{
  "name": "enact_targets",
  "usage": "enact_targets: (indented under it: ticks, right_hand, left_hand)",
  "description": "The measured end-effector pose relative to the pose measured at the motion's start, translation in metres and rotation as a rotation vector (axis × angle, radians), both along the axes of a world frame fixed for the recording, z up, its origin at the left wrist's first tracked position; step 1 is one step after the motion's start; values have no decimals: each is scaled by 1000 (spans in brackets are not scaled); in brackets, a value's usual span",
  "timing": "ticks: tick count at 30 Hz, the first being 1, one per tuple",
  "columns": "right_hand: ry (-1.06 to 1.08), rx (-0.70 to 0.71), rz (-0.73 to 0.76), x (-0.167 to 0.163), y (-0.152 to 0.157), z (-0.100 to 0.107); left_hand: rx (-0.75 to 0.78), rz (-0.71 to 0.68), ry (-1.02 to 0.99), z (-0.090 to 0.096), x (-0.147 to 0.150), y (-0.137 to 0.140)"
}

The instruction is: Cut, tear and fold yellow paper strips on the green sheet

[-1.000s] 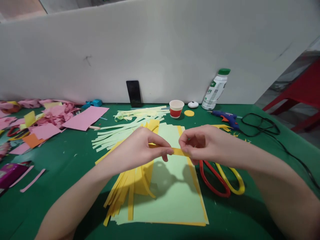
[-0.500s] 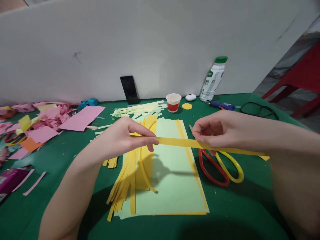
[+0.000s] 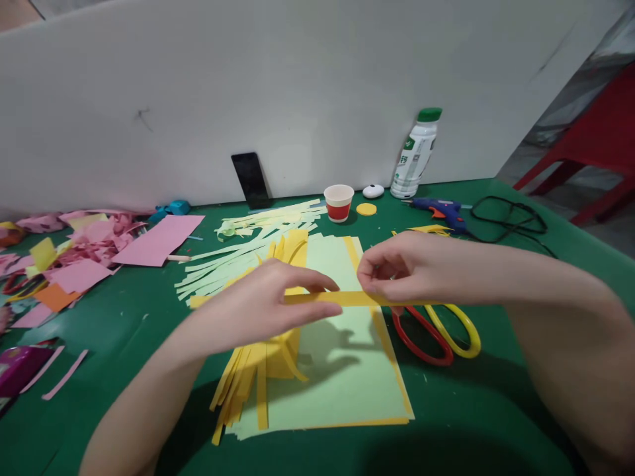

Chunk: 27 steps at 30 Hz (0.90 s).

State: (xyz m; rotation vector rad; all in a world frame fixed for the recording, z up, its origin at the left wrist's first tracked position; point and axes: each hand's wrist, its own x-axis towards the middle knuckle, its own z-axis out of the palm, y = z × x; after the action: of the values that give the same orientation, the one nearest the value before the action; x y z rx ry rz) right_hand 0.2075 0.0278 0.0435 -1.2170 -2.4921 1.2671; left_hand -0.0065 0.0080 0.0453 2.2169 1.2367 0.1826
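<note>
A long yellow paper strip [image 3: 351, 299] is stretched level above the sheets. My right hand [image 3: 397, 268] pinches it between thumb and fingers. Around its left part, my left hand [image 3: 278, 297] has thumb and index finger apart, with the strip passing between them; its left end pokes out beyond the wrist. Below lie pale green paper sheets [image 3: 337, 383] with yellow paper edges showing. A bunch of cut yellow strips [image 3: 243, 387] rests on their left side, partly hidden by my left hand. Scissors with a red and a yellow handle [image 3: 421, 337] lie under my right hand, blades mostly hidden.
Pale green strips [image 3: 268, 225] spread behind my left hand. Farther back are a phone [image 3: 251, 180], a paper cup [image 3: 338, 203], a yellow disc [image 3: 366, 209], a bottle [image 3: 415, 155] and a corded glue gun [image 3: 441, 210]. Pink paper scraps [image 3: 84, 268] crowd the left.
My left thumb and finger have parted from their pinch. The strip has shifted left through that hand, and my right hand has moved left with it, closer to my left hand.
</note>
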Motion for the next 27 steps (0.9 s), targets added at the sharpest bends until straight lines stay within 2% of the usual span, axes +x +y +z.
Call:
enact_targets:
  ticks: [4,8,20,27]
  right_hand:
    - [84,4,10,-12,-4,-3]
    - [105,19,9,-16,-4,-3]
    - [165,-142,37,-14,2,1]
    - [124,-235,35,-9,7,3]
  left_hand:
    - [-62,-46,-91,-7,15,-9]
    - [-84,-18,-150,-8,16,-9]
    - [-186,44,-146,-4,14,-7]
    - [-264,14,-173,0,8,1]
